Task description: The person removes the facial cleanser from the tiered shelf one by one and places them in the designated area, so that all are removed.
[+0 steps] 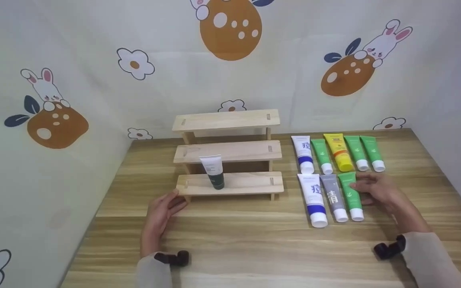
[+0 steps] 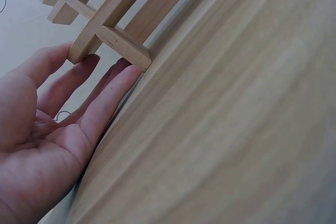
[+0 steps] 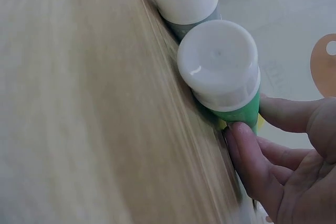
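A three-step wooden display rack (image 1: 230, 152) stands toward the back of the table. My left hand (image 1: 159, 214) pinches the left end of its lowest step; in the left wrist view the thumb and a finger lie on either side of the board's end (image 2: 84, 51). On that step a white and dark green tube (image 1: 214, 176) stands on its cap. To the right, my right hand (image 1: 380, 191) grips a green tube (image 1: 350, 196) with a white cap, thumb on top and fingers at its side. This tube's white cap (image 3: 218, 61) faces the right wrist camera.
Beside the green tube lie a grey tube (image 1: 333, 198) and a white and blue tube (image 1: 313, 200). Behind them is a row of tubes: another white and blue one (image 1: 302, 154), a yellow one (image 1: 337, 152) and several green ones (image 1: 370, 152). A patterned cloth (image 1: 158, 100) hangs behind the table.
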Action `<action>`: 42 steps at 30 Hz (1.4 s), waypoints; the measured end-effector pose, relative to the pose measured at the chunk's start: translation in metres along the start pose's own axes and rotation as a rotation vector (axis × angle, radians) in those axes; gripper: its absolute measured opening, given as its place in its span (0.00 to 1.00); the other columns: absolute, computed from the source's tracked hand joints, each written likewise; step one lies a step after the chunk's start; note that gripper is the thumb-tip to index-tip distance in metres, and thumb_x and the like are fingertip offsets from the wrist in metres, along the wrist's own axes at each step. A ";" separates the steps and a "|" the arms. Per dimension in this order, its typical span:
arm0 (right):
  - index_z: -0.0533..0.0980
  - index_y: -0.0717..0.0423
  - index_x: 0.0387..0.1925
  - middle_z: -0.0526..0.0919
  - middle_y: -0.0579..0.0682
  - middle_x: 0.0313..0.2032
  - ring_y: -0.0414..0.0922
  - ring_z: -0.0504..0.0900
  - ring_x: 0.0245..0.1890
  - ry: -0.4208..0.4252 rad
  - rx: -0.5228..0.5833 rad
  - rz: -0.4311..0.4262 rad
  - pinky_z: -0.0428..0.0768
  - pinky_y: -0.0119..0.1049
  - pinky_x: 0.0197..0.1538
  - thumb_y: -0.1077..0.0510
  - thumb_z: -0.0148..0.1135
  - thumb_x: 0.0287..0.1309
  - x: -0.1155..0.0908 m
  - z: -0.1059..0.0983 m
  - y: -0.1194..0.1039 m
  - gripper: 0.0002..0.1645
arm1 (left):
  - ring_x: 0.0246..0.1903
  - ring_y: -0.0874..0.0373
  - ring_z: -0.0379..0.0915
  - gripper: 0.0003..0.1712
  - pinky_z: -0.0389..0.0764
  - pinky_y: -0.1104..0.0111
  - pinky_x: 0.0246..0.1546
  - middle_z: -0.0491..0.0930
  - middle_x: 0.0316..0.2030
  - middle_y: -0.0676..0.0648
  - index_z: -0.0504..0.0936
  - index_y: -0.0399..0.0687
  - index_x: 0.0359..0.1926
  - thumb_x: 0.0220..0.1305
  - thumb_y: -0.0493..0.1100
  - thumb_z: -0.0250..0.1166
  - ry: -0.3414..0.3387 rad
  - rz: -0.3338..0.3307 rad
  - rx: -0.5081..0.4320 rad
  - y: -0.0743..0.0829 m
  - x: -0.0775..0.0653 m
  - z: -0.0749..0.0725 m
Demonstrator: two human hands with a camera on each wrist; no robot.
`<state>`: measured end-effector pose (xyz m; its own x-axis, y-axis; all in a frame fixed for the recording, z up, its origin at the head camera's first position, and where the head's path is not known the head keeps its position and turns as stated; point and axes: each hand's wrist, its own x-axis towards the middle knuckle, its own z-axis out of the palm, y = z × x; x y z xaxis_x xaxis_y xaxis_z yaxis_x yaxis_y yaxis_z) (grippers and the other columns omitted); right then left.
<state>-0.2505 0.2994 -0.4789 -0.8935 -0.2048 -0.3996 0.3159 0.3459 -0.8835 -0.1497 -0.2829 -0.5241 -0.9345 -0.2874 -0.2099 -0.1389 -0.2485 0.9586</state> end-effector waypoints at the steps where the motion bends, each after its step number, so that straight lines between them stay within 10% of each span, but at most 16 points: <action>1: 0.50 0.71 0.74 0.82 0.41 0.39 0.40 0.86 0.37 0.001 -0.007 0.001 0.92 0.42 0.44 0.53 0.66 0.65 0.000 0.000 0.000 0.49 | 0.44 0.53 0.86 0.19 0.89 0.59 0.54 0.85 0.43 0.41 0.79 0.26 0.53 0.72 0.41 0.61 0.002 -0.003 0.002 0.000 0.000 0.000; 21: 0.61 0.64 0.71 0.85 0.32 0.39 0.36 0.86 0.43 0.018 -0.032 -0.059 0.92 0.37 0.45 0.47 0.66 0.65 -0.027 -0.020 -0.025 0.42 | 0.43 0.51 0.86 0.16 0.89 0.58 0.53 0.85 0.41 0.41 0.81 0.26 0.49 0.71 0.38 0.61 0.013 0.002 -0.014 0.001 0.001 -0.002; 36: 0.59 0.58 0.74 0.78 0.42 0.51 0.31 0.84 0.42 0.098 -0.195 -0.272 0.92 0.36 0.44 0.40 0.60 0.68 -0.073 0.038 -0.081 0.43 | 0.44 0.49 0.86 0.17 0.89 0.58 0.53 0.84 0.43 0.39 0.79 0.26 0.52 0.72 0.38 0.60 0.017 0.000 -0.001 -0.001 -0.001 -0.003; 42: 0.60 0.55 0.73 0.75 0.60 0.63 0.32 0.84 0.47 0.026 -0.123 -0.376 0.91 0.37 0.47 0.44 0.59 0.70 -0.078 0.077 -0.098 0.39 | 0.46 0.48 0.85 0.19 0.89 0.58 0.54 0.84 0.45 0.38 0.78 0.25 0.55 0.73 0.38 0.59 0.003 -0.008 0.008 -0.002 0.000 -0.001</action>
<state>-0.1866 0.2109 -0.3800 -0.9477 -0.3157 -0.0462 -0.0743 0.3589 -0.9304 -0.1493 -0.2835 -0.5259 -0.9323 -0.2887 -0.2180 -0.1486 -0.2437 0.9584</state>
